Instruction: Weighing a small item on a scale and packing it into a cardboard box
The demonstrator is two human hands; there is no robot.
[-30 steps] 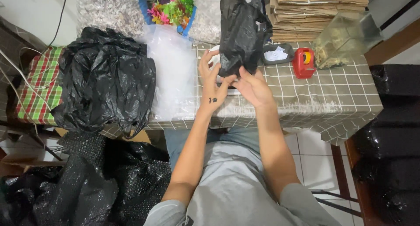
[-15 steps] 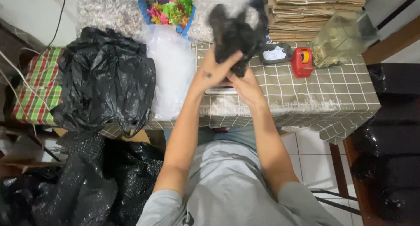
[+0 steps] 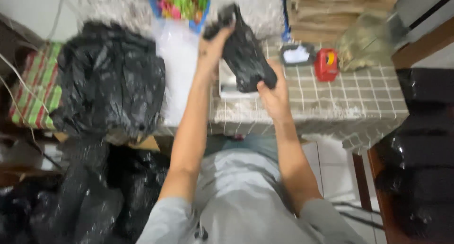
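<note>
Black crinkled plastic, a small stuffed bag, is being held up over the checked grey tabletop between both hands. The left hand is gripping the bag's upper end, fingers closed around the gathered plastic, while the right hand is pinching its lower corner, fingers curled tight on it. The bag is hanging slanted in the air, just above a pale flat object that the blur is making hard to identify.

Beside the left arm, a clear plastic sheet is lying on the tabletop, and a large heap of black plastic bags is sitting further left. A red tape dispenser is standing well to the right of the bag, near a stack of flat brown cardboard.

Thin film like this is likely to stretch or tear if the two hands are pulling apart too hard. The lower grip is only on a corner, so the bag may be slipping free there and dropping onto the tabletop, perhaps spilling its contents.
</note>
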